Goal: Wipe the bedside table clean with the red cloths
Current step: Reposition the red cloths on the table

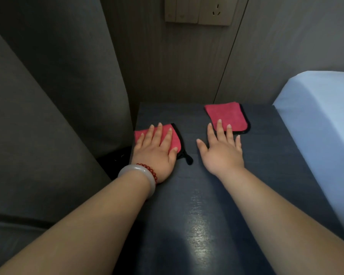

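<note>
The dark blue bedside table (203, 195) fills the middle of the view. Two folded red cloths with black trim lie on it. My left hand (157, 151) lies flat, fingers spread, on the left red cloth (176, 140) at the table's left edge. The right red cloth (226, 114) lies near the back of the table. My right hand (221, 149) is flat on the tabletop with fingers straight; its middle fingertips rest on that cloth's near edge.
A white bed (322, 120) borders the table on the right. Grey upholstered panels (58, 96) stand on the left. A wooden wall (177, 66) with a switch and socket plate (199, 10) rises behind the table.
</note>
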